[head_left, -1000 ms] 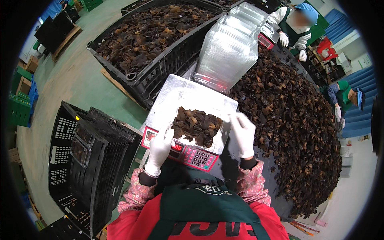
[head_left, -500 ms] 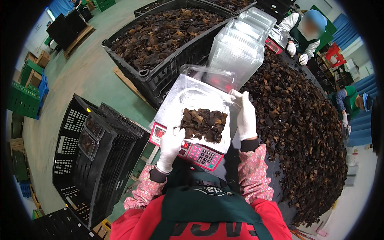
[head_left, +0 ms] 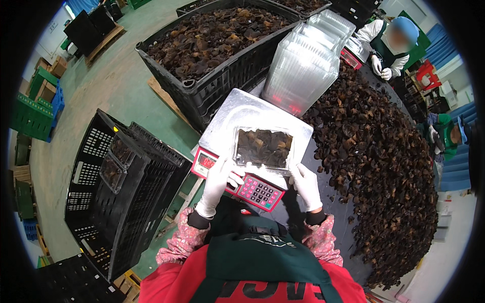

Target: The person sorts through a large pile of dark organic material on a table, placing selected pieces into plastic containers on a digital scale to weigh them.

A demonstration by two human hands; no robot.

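Observation:
A clear plastic clamshell box (head_left: pixel 263 147) filled with dark brown wood ear mushrooms sits on the metal plate of a red and silver weighing scale (head_left: pixel 238 107). Its lid lies down over the mushrooms. My left hand (head_left: pixel 221 180), in a white glove, is closed at the box's near left corner, above the scale's display and keypad. At the near right corner my gloved right hand (head_left: pixel 306 188) pinches the box's edge. The undersides of the fingers are partly hidden.
Tall stacks of clear boxes (head_left: pixel 302 68) stand behind the scale. A wide heap of loose mushrooms (head_left: pixel 376 171) covers the table to the right. Large black crates of mushrooms (head_left: pixel 202 83) stand beyond; another black crate (head_left: pixel 136 202) is at left. Two co-workers (head_left: pixel 391 45) are at the far right.
The box's raised lid has come down over the mushrooms. My right hand has moved from the far right corner to the near right one; my left stays at the near left.

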